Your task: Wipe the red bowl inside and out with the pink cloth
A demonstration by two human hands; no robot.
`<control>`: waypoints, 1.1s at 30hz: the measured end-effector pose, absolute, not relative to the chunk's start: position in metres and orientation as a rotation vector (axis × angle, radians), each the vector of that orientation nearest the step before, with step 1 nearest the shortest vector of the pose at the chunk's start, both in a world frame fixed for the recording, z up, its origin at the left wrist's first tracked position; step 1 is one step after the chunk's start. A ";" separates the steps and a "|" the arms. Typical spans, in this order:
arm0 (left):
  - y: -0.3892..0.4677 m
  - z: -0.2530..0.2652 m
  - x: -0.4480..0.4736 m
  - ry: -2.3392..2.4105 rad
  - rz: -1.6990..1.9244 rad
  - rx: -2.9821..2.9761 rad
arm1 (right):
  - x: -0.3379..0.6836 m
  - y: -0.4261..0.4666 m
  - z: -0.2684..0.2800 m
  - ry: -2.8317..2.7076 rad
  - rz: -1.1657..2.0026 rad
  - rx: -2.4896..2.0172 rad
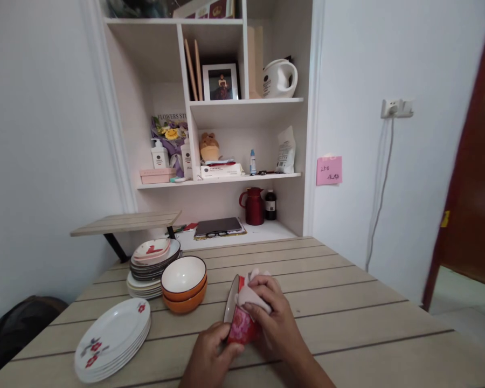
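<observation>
A red bowl (242, 325) with a pink flower pattern is tilted on its side above the table, its pale inside facing left. My left hand (214, 353) grips the bowl's lower rim between thumb and fingers. My right hand (272, 315) is closed on a light pink cloth (250, 295) and presses it against the bowl's outer wall. To the left of the red bowl stand two stacked orange bowls (185, 293) with white insides. The underside of the red bowl is partly hidden by my right hand.
A stack of oval white plates (115, 337) with red flowers lies front left. Behind it, round plates and small dishes (153, 264) are piled beside a low wooden stand (125, 222). At the back, shelves hold a red jug (254, 206) and a laptop (217, 226).
</observation>
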State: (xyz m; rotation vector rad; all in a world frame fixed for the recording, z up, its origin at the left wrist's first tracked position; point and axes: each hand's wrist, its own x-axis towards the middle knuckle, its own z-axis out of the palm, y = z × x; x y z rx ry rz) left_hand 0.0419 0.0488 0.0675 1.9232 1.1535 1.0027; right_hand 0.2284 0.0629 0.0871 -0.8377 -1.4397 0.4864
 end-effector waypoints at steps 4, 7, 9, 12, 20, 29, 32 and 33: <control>0.047 0.068 0.043 1.132 1.009 1.946 | 0.229 0.067 0.084 -1.272 0.522 -0.945; 0.047 0.068 0.042 1.130 1.016 1.942 | 0.229 0.065 0.084 -1.320 0.507 -0.913; 0.048 0.067 0.042 1.145 1.024 1.935 | 0.228 0.062 0.087 -1.410 0.470 -0.849; 0.048 0.067 0.044 1.174 1.023 1.944 | 0.227 0.059 0.089 -1.459 0.461 -0.816; 0.046 0.063 0.046 1.142 1.071 2.017 | 0.229 0.066 0.085 -1.305 0.546 -0.937; 0.053 0.056 0.039 1.059 1.036 2.144 | 0.228 0.066 0.083 -1.292 0.554 -0.971; 0.051 0.059 0.038 1.099 0.930 2.106 | 0.230 0.065 0.084 -1.306 0.543 -0.956; 0.050 0.060 0.038 1.123 0.917 2.092 | 0.231 0.064 0.085 -1.321 0.541 -0.942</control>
